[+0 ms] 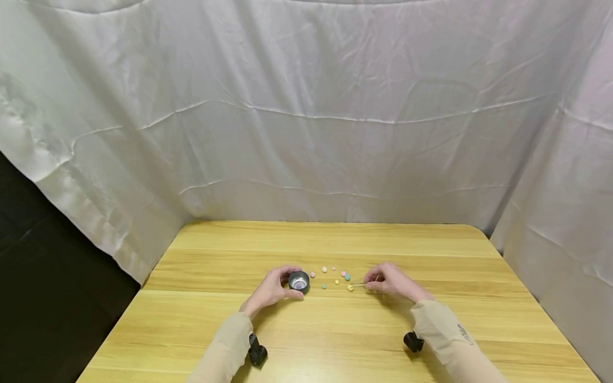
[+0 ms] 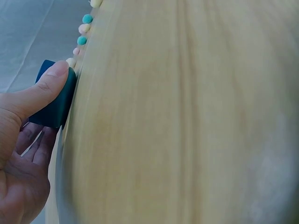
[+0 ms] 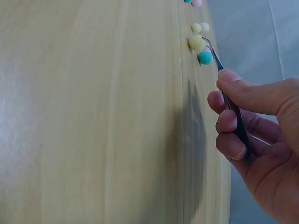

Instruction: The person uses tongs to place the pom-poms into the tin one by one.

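My left hand (image 1: 271, 290) holds a small dark round cup (image 1: 291, 283) on the table, thumb on one side and fingers on the other. The cup has a silvery inside with something pale purple at its bottom. My right hand (image 1: 391, 281) pinches dark metal tweezers (image 3: 239, 126) between thumb and fingers. Their bent tip is at a yellow pom-pom (image 3: 196, 43) and seems to touch it; whether it grips the ball I cannot tell. Close by sit a blue pom-pom (image 1: 347, 277), a pink pom-pom (image 1: 343, 274) and a smaller yellow pom-pom (image 1: 337, 282).
Between the hands lie more pom-poms: a green one (image 1: 324, 286), a pink one (image 1: 313, 275) beside the cup, and a cream one (image 1: 324, 269). The wooden table (image 1: 325, 340) ends at the back against a pale hanging curtain (image 1: 325, 149).
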Available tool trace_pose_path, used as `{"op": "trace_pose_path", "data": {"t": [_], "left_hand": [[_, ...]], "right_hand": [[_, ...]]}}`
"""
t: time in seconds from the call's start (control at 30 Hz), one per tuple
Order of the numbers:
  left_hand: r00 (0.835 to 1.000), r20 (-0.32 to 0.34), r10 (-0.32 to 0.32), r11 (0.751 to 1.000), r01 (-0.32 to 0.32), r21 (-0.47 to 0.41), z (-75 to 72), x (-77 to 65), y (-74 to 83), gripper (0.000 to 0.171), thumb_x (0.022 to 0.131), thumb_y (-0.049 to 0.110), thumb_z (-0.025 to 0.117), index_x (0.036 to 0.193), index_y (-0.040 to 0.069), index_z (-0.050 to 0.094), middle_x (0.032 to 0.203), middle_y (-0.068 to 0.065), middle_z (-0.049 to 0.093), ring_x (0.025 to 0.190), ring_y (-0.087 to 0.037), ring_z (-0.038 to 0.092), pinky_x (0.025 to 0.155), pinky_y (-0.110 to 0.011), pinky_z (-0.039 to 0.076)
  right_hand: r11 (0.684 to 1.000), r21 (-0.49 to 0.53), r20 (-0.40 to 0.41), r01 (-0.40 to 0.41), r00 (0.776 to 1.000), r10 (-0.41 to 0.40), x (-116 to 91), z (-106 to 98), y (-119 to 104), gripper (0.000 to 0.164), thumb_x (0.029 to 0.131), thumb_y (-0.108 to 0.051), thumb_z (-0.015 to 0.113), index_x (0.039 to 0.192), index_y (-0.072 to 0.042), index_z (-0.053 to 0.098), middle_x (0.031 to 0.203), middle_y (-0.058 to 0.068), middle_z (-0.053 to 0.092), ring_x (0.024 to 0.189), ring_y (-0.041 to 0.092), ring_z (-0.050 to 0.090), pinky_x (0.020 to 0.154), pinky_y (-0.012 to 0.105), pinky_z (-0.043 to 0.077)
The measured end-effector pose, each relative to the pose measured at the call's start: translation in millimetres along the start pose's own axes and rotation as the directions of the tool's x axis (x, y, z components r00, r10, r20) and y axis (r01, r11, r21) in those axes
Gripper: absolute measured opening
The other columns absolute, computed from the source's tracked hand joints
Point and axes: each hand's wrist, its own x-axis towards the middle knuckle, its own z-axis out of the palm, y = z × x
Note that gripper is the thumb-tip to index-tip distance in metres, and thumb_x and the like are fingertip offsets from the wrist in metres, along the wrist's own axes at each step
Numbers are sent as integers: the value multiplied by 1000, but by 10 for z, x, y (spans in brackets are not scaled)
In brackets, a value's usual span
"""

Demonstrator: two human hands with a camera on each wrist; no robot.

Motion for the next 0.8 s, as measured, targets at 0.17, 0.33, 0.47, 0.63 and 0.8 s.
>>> {"op": "trace_pose_path", "data": {"t": [0.17, 0.33, 0.47, 0.63, 0.8], "left_hand": [[1000, 5, 5, 1000, -5, -10, -4, -3, 5, 65, 75, 6, 87, 133, -2, 59, 131, -22, 64, 121, -38, 63, 107, -51, 50], [1000, 9, 8, 1000, -8, -20, -7, -12, 13, 65, 76, 4, 87, 133, -3, 58, 131, -23, 64, 121, -39, 63, 107, -52, 50], [1000, 16, 10, 1000, -10, 2, -16, -14, 12, 65, 76, 6, 87, 133, -3, 58, 131, -23, 64, 119, -38, 63, 105, -52, 51], [1000, 15, -2, 999, 1, 48, -20, -15, 0, 65, 76, 11, 88, 134, 0, 59, 130, -19, 65, 117, -33, 65, 102, -44, 54], [1000, 10, -6, 998, 6, 61, -15, -9, -13, 66, 76, 14, 88, 134, 2, 59, 130, -18, 66, 116, -32, 65, 101, -41, 54]], "right_hand": [[1000, -14, 5, 2, 1000, -2, 22, 0, 3, 6, 92, -13, 73, 91, -8, 76, 82, -1, 73, 66, 1, 54, 59, 18, 47], [1000, -22, -4, 2, 1000, -2, 31, 8, 11, 6, 91, -12, 73, 90, -8, 77, 82, -1, 74, 66, 0, 53, 59, 18, 47], [1000, -29, -16, -1, 1000, 1, 31, 12, 12, 5, 91, -11, 73, 90, -8, 77, 82, -1, 73, 66, 1, 54, 60, 18, 47], [999, -32, -30, 1, 1000, -2, 25, 16, 15, 5, 91, -10, 73, 90, -7, 77, 80, -1, 71, 66, 0, 53, 59, 18, 46], [1000, -23, -39, -1, 999, 0, 19, 15, 17, 6, 92, -10, 72, 90, -6, 77, 77, 0, 69, 64, 1, 53, 57, 18, 46]]}}
